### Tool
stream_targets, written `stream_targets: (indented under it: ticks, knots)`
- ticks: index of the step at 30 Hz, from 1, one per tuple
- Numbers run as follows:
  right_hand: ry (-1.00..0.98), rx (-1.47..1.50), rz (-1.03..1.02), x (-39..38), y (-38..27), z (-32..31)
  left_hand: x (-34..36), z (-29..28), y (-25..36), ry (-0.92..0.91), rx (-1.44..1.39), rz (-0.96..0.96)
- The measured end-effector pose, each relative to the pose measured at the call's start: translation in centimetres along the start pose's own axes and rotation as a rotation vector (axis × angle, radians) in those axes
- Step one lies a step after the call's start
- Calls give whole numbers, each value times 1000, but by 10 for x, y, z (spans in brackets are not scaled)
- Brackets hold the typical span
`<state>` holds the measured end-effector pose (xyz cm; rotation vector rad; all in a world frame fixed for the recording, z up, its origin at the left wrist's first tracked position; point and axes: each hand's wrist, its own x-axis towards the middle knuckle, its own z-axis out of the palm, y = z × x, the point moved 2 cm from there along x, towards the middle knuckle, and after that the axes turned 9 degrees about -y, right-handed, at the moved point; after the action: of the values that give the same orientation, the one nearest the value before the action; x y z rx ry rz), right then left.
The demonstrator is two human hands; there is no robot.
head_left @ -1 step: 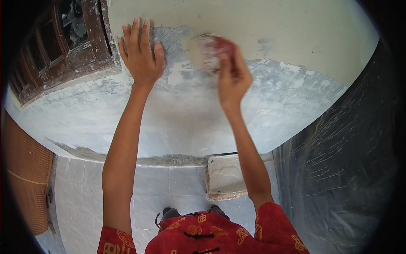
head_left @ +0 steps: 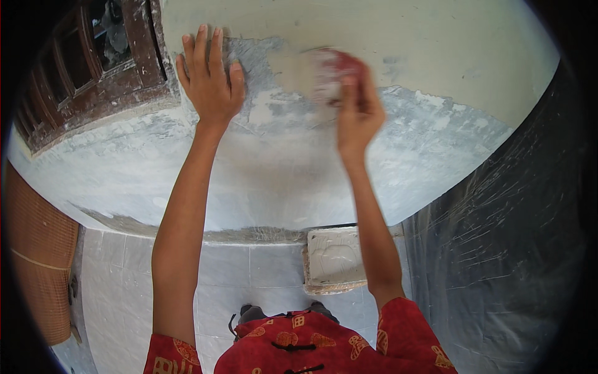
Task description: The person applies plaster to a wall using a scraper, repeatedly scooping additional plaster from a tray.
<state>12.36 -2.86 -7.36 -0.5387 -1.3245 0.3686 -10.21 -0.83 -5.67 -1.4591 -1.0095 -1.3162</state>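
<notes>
Red scraper (head_left: 337, 73) blurred, edge unclear; R hand (head_left: 361, 118) gripping it, L hand (head_left: 212, 90) splayed on wall (head_left: 280, 174).

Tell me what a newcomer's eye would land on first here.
Probably the right hand, gripping a blurred red tool smeared white, at the picture's upper middle. To its left, the left hand lies spread on the patchy wall beside the brown window frame. At the bottom, the bright red patterned garment stands out.
</notes>
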Motion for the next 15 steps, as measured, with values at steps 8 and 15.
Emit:
stream_targets:
  ticks: [8,15]
  knots:
    - [146,25,-46,23,-30,-56,8,2,8,19,-28,-28]
    - [-14,42,0,8,-3,5,-1,-4,-9,47,-21,-23]
